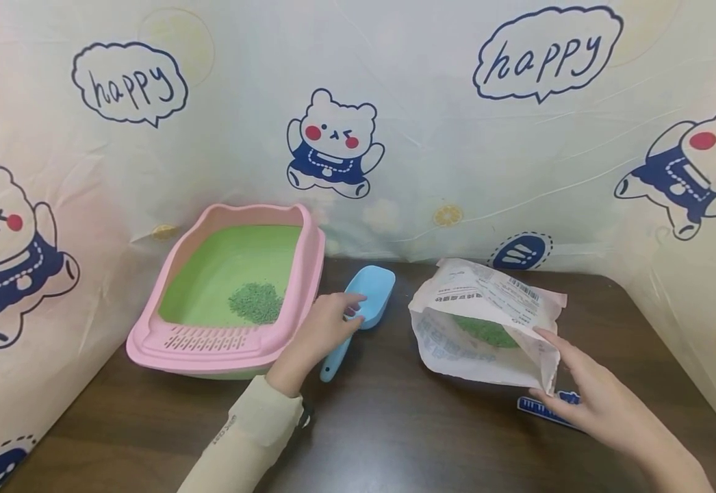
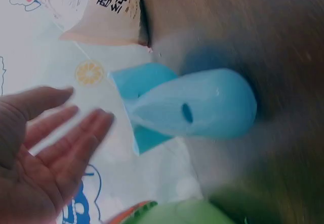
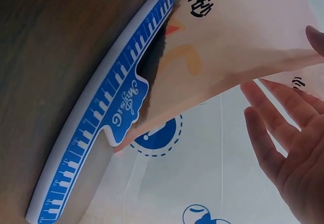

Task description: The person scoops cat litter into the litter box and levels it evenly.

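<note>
A blue scoop (image 1: 372,294) lies bowl-up on the table, its handle toward me. Over it is my left hand (image 1: 331,316), fingers extended; in the left wrist view, that hand (image 2: 55,153) stands apart from the scoop (image 2: 197,102). At the right, a white paper bag (image 1: 481,291) has its mouth toward me, with green granules (image 1: 487,331) inside. My right hand (image 1: 598,394) is at the bag's right side, thumb near the lower corner and fingers by the upper rim. The right wrist view shows straight, spread fingers (image 3: 268,158) at the bag's edge (image 3: 238,52).
A pink-rimmed green litter box (image 1: 210,346) stands on the left with a small heap of green granules (image 1: 256,302). A blue-and-white piano-key piece marked Music (image 3: 98,113) lies beside the bag. Printed sheeting (image 1: 407,164) walls the table (image 1: 389,424).
</note>
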Motion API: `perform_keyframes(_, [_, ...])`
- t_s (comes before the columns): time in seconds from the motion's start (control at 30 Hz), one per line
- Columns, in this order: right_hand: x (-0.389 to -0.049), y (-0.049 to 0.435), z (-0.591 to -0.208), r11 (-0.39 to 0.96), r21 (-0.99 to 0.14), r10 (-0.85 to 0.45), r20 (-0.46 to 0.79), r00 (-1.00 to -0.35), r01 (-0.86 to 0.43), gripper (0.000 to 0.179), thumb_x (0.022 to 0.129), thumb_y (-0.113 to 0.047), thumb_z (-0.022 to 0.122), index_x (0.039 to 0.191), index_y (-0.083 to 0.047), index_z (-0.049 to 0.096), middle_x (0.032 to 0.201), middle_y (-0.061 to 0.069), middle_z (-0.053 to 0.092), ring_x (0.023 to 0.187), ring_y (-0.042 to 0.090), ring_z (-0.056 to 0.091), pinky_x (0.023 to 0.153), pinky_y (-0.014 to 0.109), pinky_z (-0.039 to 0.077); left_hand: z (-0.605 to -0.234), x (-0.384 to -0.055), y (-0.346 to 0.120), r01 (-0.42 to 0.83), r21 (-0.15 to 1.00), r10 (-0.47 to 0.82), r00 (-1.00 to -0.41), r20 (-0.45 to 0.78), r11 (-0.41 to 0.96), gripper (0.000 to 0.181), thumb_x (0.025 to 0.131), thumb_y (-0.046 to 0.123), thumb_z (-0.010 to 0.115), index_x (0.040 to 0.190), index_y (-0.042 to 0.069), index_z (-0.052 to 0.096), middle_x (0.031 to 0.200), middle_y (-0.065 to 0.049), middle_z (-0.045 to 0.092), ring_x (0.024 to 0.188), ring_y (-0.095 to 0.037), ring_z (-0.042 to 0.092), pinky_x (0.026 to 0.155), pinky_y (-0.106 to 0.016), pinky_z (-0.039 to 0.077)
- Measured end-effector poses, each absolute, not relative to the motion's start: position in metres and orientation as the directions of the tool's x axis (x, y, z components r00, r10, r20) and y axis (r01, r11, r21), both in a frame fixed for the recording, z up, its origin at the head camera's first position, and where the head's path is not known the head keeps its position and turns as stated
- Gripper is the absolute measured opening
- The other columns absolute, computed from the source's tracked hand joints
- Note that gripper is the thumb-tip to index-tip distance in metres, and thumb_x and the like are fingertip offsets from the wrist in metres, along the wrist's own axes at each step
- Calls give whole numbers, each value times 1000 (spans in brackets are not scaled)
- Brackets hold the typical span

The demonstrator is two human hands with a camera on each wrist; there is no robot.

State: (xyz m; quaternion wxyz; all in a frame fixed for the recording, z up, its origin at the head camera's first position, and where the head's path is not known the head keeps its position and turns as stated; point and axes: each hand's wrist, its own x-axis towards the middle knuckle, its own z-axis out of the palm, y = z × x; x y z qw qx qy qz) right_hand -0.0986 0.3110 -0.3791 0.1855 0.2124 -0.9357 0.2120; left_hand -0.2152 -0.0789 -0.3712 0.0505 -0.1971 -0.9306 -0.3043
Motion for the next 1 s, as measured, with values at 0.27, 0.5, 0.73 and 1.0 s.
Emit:
perform_keyframes(0.27, [-98, 309, -388, 758, -411, -261, 521, -813, -507, 81, 61, -4, 92, 117, 3, 35, 108, 20, 66, 98, -7, 58, 89, -4, 33, -386, -230, -53, 662, 549, 578, -737, 351, 510, 40, 90, 7, 71, 130, 10, 66, 133, -9, 64, 116, -25, 65, 88, -40, 56])
perform_keyframes(0.5, [-97, 308, -384, 789, -364, -252, 543, -801, -495, 64, 59, -7, 93, 104, -5, 48, 97, 2, 67, 85, -5, 61, 75, -1, 42, -389, -247, -37, 748, 472, 695, -641, 327, 467, 44, 92, 5, 68, 135, 11, 62, 139, -2, 61, 129, -17, 57, 105, -33, 47])
perform_keyframes(0.73, [-98, 306, -382, 804, -277, -294, 583, -758, -525, 63, 56, -10, 94, 112, -9, 65, 99, 1, 70, 81, -3, 60, 68, 3, 45, -391, -260, -32, 777, 449, 700, -611, 371, 440, 29, 90, 2, 70, 118, 9, 72, 129, -4, 68, 120, -18, 63, 102, -31, 50])
perform_keyframes(1.0, [-97, 309, -386, 764, -275, -293, 656, -695, -583, 32, 66, -12, 90, 81, -25, 64, 74, -16, 63, 69, -16, 52, 64, 3, 46, -392, -266, -28, 791, 429, 693, -599, 400, 436, 16, 88, 1, 72, 101, 10, 75, 116, -4, 72, 110, -18, 66, 98, -29, 51])
